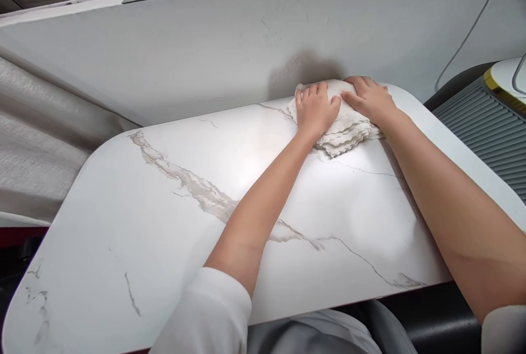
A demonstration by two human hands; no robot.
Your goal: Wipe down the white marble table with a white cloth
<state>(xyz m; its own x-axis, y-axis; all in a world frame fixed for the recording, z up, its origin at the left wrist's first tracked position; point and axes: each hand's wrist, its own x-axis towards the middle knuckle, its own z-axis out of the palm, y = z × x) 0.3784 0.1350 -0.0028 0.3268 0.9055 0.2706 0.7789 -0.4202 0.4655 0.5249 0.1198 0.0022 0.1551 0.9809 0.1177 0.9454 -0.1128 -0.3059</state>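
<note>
Tabletop (pixel 94 222) runs beneath both forearms (pixel 263 195) to a folded cloth (pixel 347 118) near its far edge. The left hand (pixel 317 110) lies on the cloth's left part, the right hand (pixel 372 102) on its right, neither nearer, both unclenched, palms down; the cloth's long axis is unclear. Behind stands a wall (pixel 184 63).

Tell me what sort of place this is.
An indoor room, perhaps a dining corner at home, though I can't be sure: a marble-patterned table, a marked wall, and folded fabric at left.
</note>
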